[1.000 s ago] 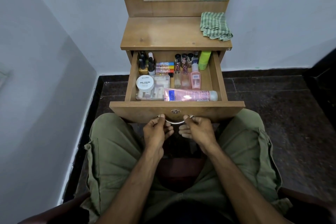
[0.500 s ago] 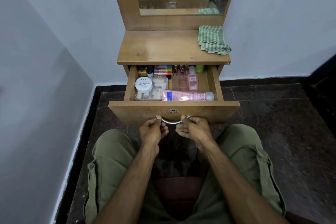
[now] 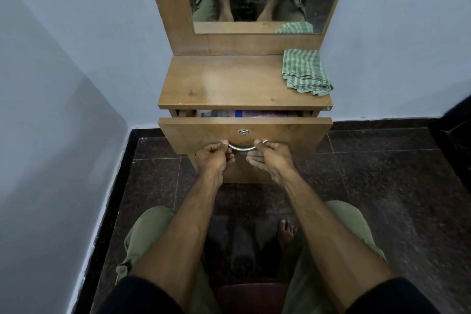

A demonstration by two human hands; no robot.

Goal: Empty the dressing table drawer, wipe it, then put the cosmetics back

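Both hands (image 3: pixel 243 160) gripping drawer (image 3: pixel 244 132) handle (image 3: pixel 242 148), centred

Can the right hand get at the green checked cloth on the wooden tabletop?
Probably yes: the green checked cloth lies uncovered on the wooden tabletop, but the right hand must first release the curved metal handle.

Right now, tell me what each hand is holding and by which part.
Both hold the drawer's metal handle. The left hand pinches its left end; the right hand pinches its right end. Nothing else is held.
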